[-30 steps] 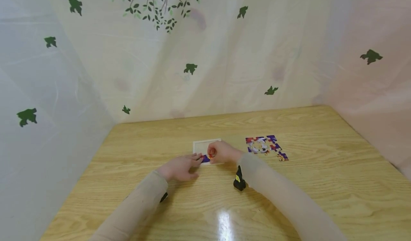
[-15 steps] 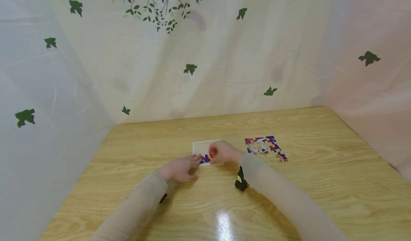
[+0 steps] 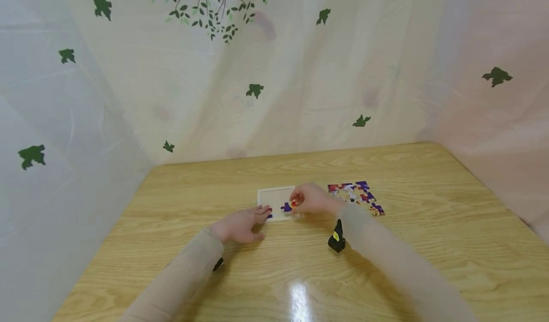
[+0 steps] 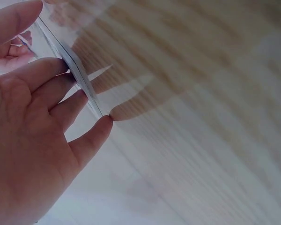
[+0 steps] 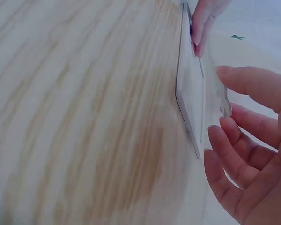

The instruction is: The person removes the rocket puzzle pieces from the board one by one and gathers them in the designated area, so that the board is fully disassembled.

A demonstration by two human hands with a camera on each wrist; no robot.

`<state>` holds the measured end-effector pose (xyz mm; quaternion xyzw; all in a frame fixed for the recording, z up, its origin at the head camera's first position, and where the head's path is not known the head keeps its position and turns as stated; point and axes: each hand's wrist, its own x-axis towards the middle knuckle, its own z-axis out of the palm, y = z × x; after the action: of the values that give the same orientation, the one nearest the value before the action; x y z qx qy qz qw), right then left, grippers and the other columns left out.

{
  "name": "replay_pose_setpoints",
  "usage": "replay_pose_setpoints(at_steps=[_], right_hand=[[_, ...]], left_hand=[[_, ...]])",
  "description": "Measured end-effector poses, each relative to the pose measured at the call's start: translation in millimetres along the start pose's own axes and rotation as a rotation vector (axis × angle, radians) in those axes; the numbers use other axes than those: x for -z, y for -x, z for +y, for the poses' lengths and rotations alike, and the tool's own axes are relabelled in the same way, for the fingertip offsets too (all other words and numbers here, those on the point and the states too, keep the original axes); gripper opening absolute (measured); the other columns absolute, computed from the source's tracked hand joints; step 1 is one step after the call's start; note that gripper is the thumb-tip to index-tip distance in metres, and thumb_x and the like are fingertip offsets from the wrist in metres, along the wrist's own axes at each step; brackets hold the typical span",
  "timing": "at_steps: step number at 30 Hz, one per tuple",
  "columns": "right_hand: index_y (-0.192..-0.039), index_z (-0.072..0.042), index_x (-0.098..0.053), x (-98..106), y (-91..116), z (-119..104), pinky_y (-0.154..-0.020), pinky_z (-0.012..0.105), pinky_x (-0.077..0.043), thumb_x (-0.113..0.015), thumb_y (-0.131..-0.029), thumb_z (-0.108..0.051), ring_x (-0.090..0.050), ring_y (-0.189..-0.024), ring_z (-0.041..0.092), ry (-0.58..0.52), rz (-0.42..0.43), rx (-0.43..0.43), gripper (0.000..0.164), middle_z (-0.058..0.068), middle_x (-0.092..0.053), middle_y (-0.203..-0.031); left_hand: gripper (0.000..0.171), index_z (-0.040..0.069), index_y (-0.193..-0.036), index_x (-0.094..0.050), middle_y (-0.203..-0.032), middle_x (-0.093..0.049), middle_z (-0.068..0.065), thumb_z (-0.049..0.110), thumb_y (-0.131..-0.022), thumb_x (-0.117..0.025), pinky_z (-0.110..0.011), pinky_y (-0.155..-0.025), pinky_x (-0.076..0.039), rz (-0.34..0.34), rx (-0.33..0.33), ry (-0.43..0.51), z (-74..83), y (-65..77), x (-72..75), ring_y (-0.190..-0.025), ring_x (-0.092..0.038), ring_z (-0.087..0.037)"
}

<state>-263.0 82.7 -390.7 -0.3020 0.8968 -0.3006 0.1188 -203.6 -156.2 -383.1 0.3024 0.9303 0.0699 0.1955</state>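
My left hand [image 3: 242, 224] rests its extended fingers at the left front corner of a shallow pale puzzle tray [image 3: 276, 188]. Right at those fingertips, a purple and red puzzle piece [image 3: 269, 213] lies inside the corner. My right hand [image 3: 313, 199] pinches another puzzle piece [image 3: 286, 207], purple with red and yellow, between thumb and fingers. In the right wrist view this held piece [image 5: 225, 101] stands edge-on, a little above the tray [image 5: 192, 93]. The fingers of my left hand [image 4: 33, 108] touch the tray's edge in the left wrist view.
Right of the tray lies a group of joined puzzle pieces [image 3: 348, 188] showing a cartoon face, partly behind my right wrist. A piece [image 3: 377, 210] sits at its lower right corner. Cloth walls [image 3: 206, 98] with leaf prints stand behind the wooden table [image 3: 193, 184].
My right hand has moved to the right with its puzzle piece, away from the piece by my left fingertips, and a gap now shows between them. The left hand has stayed in place.
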Motion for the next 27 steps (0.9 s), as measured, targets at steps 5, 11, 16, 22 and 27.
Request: replay_pose_setpoints(at_steps=[5,11,16,22,27], right_hand=[[-0.104,-0.005,-0.07,13,12,2,-0.077,0.029,-0.048,-0.076,-0.079,-0.02,-0.054,-0.083,0.014,-0.005,-0.003,-0.022,0.03,0.002,-0.064,-0.093],[-0.103,-0.006,-0.07,28,28,12,-0.081,0.035,-0.05,-0.074,-0.08,-0.021,-0.057,-0.088,0.017,0.0,0.013,0.015,0.027,0.004,-0.064,-0.097],[-0.101,-0.006,-0.069,38,36,27,-0.081,0.035,-0.05,-0.074,-0.081,-0.02,-0.057,-0.087,0.016,0.02,0.03,0.045,0.024,0.003,-0.063,-0.095],[-0.098,-0.006,-0.07,50,48,44,-0.078,0.035,-0.051,-0.074,-0.081,-0.019,-0.058,-0.083,0.014,0.051,0.046,0.065,0.022,0.002,-0.063,-0.091],[-0.097,-0.007,-0.07,61,60,58,-0.077,0.036,-0.051,-0.076,-0.08,-0.019,-0.057,-0.081,0.013,0.063,0.07,0.07,0.022,0.0,-0.063,-0.089]], left_hand=[[0.064,0.007,-0.147,-0.031,-0.157,-0.022,-0.006,0.03,-0.094,-0.057,-0.041,-0.116,-0.023,-0.009,0.007,0.008,0.3,0.0,0.5,-0.144,-0.022,-0.026],[0.064,0.005,-0.147,-0.032,-0.157,-0.024,-0.008,0.029,-0.093,-0.058,-0.042,-0.116,-0.024,0.005,-0.01,0.02,0.5,0.9,0.8,-0.144,-0.023,-0.027],[0.064,0.003,-0.146,-0.032,-0.156,-0.025,-0.01,0.029,-0.093,-0.058,-0.043,-0.115,-0.025,0.016,-0.027,0.022,-0.5,-0.8,2.4,-0.144,-0.023,-0.027],[0.065,0.003,-0.147,-0.031,-0.156,-0.024,-0.01,0.029,-0.094,-0.058,-0.043,-0.115,-0.024,0.007,-0.019,0.027,-1.6,-3.9,3.2,-0.144,-0.022,-0.028],[0.066,0.005,-0.148,-0.03,-0.157,-0.023,-0.009,0.03,-0.094,-0.058,-0.043,-0.116,-0.024,0.007,-0.01,0.04,-1.3,-8.0,3.6,-0.144,-0.021,-0.027]])
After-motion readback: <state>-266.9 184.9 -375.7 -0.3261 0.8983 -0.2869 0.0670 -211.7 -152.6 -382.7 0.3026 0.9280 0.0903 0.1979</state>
